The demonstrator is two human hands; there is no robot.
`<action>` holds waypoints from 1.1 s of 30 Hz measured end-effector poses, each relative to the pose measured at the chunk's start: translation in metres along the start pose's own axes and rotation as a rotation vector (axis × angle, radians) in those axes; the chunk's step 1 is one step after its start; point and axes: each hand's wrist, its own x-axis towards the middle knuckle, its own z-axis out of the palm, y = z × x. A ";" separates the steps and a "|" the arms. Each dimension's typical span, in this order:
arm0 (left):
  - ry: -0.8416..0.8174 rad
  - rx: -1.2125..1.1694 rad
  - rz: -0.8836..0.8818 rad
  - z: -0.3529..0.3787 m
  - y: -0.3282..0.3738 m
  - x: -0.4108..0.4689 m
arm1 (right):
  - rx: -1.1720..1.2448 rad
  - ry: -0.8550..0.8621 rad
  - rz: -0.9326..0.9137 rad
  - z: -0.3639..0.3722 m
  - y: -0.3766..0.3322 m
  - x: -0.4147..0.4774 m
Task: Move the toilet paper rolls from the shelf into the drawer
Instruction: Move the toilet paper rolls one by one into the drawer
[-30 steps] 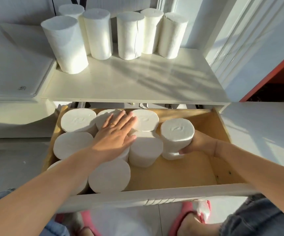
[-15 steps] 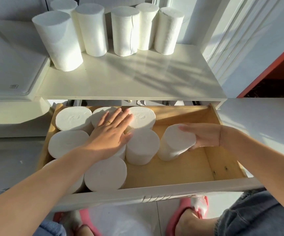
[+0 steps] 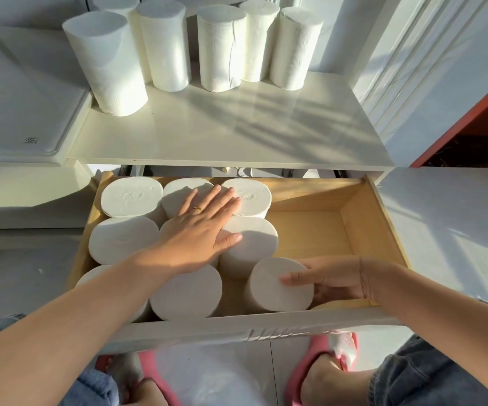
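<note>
Several white toilet paper rolls (image 3: 219, 48) stand upright along the back of the white shelf (image 3: 237, 136). Below it the wooden drawer (image 3: 366, 224) is pulled out, its left half packed with several upright rolls (image 3: 131, 197). My left hand (image 3: 199, 230) lies flat, fingers spread, on top of the middle rolls. My right hand (image 3: 327, 278) grips one roll (image 3: 278, 285) from its right side, thumb on its top, at the drawer's front next to the packed rolls. That roll leans slightly.
The right half of the drawer shows bare wood (image 3: 310, 232). A white lidded fixture (image 3: 17, 112) sits left of the shelf. A white panel and red edge (image 3: 471, 112) stand on the right. My feet in pink slippers (image 3: 325, 367) are under the drawer front.
My right hand has carried its roll from the drawer's middle toward the front edge, tipping it on the way. My left hand has stayed pressed on the packed rolls.
</note>
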 end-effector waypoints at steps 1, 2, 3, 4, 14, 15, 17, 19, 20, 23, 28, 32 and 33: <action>0.000 -0.002 0.000 0.000 0.000 0.000 | 0.019 -0.006 -0.009 0.005 -0.003 0.003; 0.001 -0.003 0.000 0.001 -0.001 0.000 | 0.041 -0.005 -0.010 0.010 -0.006 0.006; 0.002 -0.002 0.000 0.001 -0.001 0.001 | 0.065 -0.003 -0.006 0.014 -0.009 0.009; 0.002 0.000 -0.001 0.001 -0.001 0.001 | 0.083 0.000 -0.001 0.018 -0.011 0.012; 0.031 0.015 0.001 0.006 -0.004 0.002 | 0.071 0.073 -0.015 0.036 -0.025 0.020; 0.030 0.013 0.002 0.005 -0.004 0.002 | 0.052 0.076 -0.010 0.037 -0.026 0.020; 0.028 0.009 0.010 0.004 -0.003 0.002 | -0.141 0.115 0.014 0.038 -0.032 0.013; 0.040 0.003 -0.003 0.003 -0.001 0.001 | -0.509 0.253 0.015 0.031 -0.047 0.001; 0.052 0.002 -0.011 0.002 0.000 0.001 | -0.626 0.339 -0.022 0.023 -0.058 -0.006; 0.064 -0.013 -0.010 -0.002 0.002 0.004 | -0.551 0.577 -0.278 -0.006 -0.096 -0.022; 0.115 -0.035 -0.099 -0.003 0.000 0.012 | -0.219 0.959 -0.660 -0.054 -0.161 0.003; 0.154 0.006 -0.160 -0.009 -0.012 0.011 | -0.186 0.984 -0.749 -0.058 -0.210 0.056; 0.158 0.020 -0.163 -0.010 -0.014 0.010 | -0.188 0.981 -0.776 -0.057 -0.222 0.069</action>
